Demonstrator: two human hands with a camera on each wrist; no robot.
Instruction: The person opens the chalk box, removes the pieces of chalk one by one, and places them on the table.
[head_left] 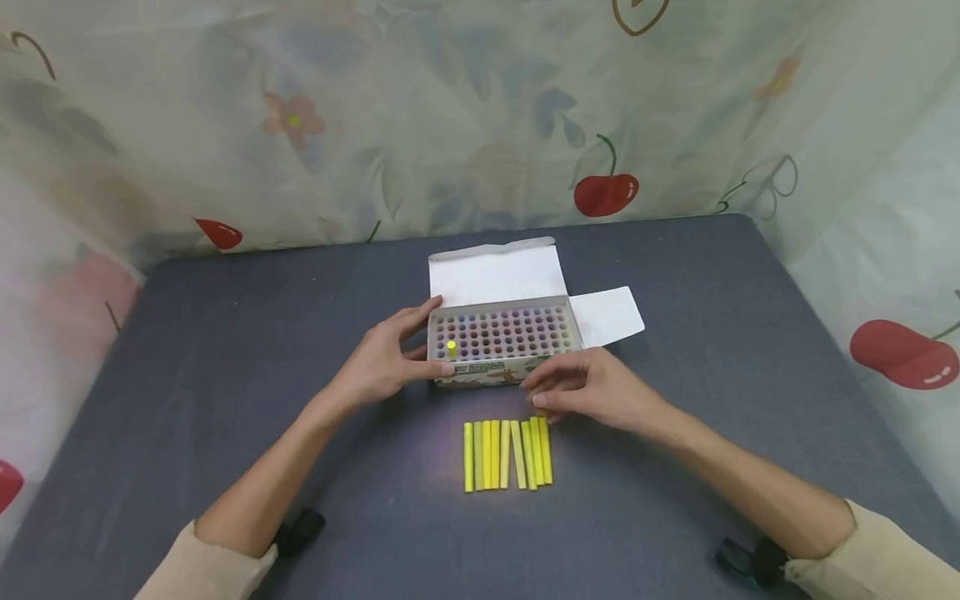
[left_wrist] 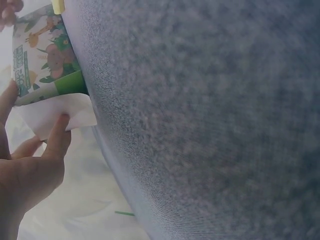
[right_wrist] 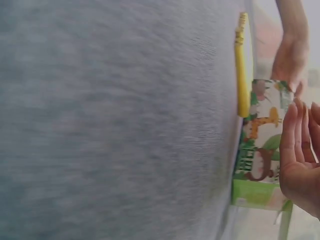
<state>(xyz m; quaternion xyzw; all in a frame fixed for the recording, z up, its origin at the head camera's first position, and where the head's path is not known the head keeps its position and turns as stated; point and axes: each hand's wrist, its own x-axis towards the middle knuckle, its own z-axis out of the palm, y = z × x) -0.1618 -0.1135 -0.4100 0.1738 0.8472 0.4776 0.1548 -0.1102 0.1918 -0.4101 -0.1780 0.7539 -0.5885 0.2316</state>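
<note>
A printed cardboard box (head_left: 483, 375) lies with its lid open, showing a grid of small round holes. One yellow stick (head_left: 452, 348) stands in a hole near the front left corner. My left hand (head_left: 382, 354) grips the box's left end, thumb at the front and fingers toward the back; the left wrist view shows fingers at a white end flap (left_wrist: 60, 112). A row of several yellow sticks (head_left: 497, 454), like chalk or crayons, lies before the box. Over the row's right end, by the box front, hovers my right hand (head_left: 592, 387), fingers relaxed with nothing visible between them.
The white lid (head_left: 495, 277) is folded back behind the box, and a side flap (head_left: 609, 317) sticks out to its right. Dark grey cloth (head_left: 225, 375) covers the table. Patterned curtains (head_left: 465, 125) hang behind and at both sides.
</note>
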